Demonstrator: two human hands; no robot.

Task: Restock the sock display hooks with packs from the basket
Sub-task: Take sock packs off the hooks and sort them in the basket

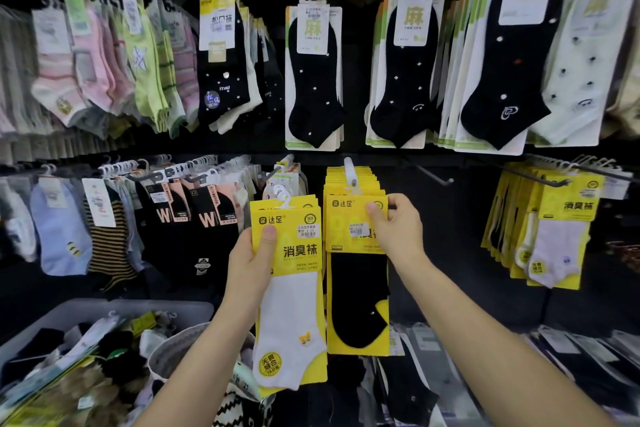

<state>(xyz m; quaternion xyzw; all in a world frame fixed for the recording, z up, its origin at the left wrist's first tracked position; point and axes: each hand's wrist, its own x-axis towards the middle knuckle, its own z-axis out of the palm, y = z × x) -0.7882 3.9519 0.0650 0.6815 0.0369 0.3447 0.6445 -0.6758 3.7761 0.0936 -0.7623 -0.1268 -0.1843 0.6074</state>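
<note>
the left hand (pixel 254 260) grips a yellow pack of white socks (pixel 291 308) by its left edge, thumb on the front, and holds it upright before the lower row. just beside it, the right hand (pixel 394 222) pinches the top corner of a yellow pack of black socks (pixel 356 305), which is at the front of a stack on the white-tipped hook (pixel 349 172). the two packs nearly touch. the grey basket (pixel 138 305) with more packs is at the lower left.
</note>
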